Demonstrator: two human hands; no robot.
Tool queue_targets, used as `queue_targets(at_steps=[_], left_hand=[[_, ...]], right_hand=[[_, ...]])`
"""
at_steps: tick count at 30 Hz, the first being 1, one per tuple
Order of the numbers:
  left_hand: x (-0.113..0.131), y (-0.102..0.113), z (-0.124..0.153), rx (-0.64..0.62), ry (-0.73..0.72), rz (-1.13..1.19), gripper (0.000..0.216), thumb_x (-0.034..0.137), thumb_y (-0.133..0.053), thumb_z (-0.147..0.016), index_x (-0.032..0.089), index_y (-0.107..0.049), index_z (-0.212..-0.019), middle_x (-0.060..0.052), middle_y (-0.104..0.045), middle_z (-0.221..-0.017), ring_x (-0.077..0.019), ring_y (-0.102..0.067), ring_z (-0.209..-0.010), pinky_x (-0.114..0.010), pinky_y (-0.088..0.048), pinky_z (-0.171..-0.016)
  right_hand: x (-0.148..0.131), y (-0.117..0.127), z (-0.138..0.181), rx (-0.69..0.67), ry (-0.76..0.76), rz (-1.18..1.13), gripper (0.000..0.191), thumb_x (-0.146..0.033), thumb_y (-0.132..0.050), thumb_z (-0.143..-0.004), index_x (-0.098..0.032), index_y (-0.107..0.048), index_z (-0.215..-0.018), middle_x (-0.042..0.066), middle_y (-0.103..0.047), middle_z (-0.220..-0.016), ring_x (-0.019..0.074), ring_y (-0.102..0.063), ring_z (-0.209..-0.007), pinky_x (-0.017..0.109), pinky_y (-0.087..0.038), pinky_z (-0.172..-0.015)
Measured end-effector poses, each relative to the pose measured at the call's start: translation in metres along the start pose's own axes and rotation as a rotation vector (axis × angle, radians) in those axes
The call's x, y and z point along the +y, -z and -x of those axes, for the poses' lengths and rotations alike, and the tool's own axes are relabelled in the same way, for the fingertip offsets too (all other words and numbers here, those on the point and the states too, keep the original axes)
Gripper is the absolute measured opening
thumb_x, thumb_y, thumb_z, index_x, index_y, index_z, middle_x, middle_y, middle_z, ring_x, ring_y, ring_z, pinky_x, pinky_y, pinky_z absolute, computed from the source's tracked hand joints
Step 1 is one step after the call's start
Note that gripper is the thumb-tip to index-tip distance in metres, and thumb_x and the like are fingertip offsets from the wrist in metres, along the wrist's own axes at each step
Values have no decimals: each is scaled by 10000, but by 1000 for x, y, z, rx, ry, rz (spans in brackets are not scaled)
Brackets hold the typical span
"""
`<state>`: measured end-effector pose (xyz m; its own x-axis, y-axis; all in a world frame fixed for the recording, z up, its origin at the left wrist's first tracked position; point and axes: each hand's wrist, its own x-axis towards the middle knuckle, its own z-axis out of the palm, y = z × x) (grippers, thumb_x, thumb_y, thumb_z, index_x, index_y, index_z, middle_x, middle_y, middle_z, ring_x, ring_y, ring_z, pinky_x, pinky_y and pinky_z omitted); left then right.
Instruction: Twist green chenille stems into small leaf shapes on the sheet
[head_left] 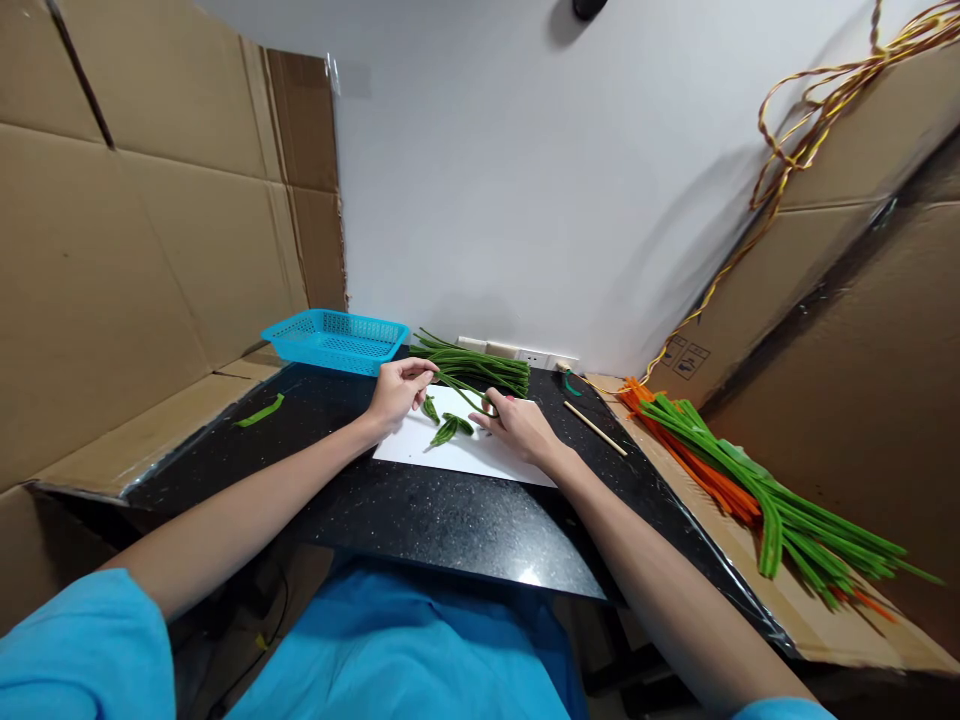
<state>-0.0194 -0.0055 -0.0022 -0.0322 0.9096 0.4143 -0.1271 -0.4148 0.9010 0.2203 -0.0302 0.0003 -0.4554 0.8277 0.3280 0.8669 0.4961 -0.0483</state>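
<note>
1. Dark green chenille stem (459, 386): it stretches between the two hands, above the white sheet, with one end at the left grip and the other at the right.
2. Left hand (401, 393): its grip is pinched, fingertips closed on the stem.
3. Right hand (517, 425): its grip grasps the same stem between thumb and fingers.
4. Green leaf shapes (451, 428): they lie below and between the grips, one just beside the left fingers, others nearer the person.
5. White sheet (412, 445): under both grips, flat on the black speckled table (360, 510).
6. Bundle of dark green stems (487, 368): just beyond the grips.
7. Blue plastic basket (315, 352): beyond the left grip, to its left.
8. Bright green strip (260, 411): well left of the left grip.
9. Wooden stick (596, 429): near the right grip, to its right.
10. Orange stems (705, 465) and bright green stems (795, 505): well right of the right grip, on cardboard (832, 635).
</note>
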Motion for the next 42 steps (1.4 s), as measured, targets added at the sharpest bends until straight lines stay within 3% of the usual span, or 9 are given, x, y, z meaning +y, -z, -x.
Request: queue_targets(at_steps=[3, 14, 20, 27, 42], left_hand=[[0, -2, 1, -4, 5, -8, 63, 169, -742, -798, 126, -756, -842, -14, -649, -600, -69, -487, -400, -186, -336, -356], [3, -4, 1, 17, 36, 27, 74, 136, -713, -772, 109, -761, -822, -41, -692, -642, -68, -496, -382, -185, -332, -340], [5, -3, 2, -16, 55, 34, 70, 118, -690, -780, 101, -753, -804, -56, -704, -671, -70, -492, -372, -193, -325, -328], [2, -5, 2, -50, 75, 33, 72, 98, -682, -794, 101, -753, -807, -59, -707, -700, -65, -485, -368, -197, -326, -326], [-5, -5, -2, 6, 55, 9, 78, 85, -696, -797, 108, -766, -823, -52, -689, -679, -70, -488, -425, -176, -351, -341]], right_hand=[[-1, -1, 1, 11, 5, -21, 339, -522, -562, -1063, -221, -595, -1216, 22, -734, -745, 223, -673, -713, 276, -274, -624], [-4, 1, 1, 4, -8, 91, 228, -424, -471, -1111, -215, -558, -1074, 59, -755, -843, 234, -694, -752, 293, -253, -619], [-3, 0, 1, 14, 4, 55, 263, -484, -532, -1080, -222, -539, -1059, 42, -752, -838, 232, -693, -755, 289, -243, -609], [-6, 5, 2, -18, 13, 49, 255, -427, -463, -1118, -216, -583, -1042, 55, -750, -857, 216, -679, -771, 290, -245, -624], [-9, 6, 0, -23, 19, 118, 441, -410, -353, -1145, -192, -673, -935, 71, -738, -813, 194, -633, -705, 319, -206, -621]])
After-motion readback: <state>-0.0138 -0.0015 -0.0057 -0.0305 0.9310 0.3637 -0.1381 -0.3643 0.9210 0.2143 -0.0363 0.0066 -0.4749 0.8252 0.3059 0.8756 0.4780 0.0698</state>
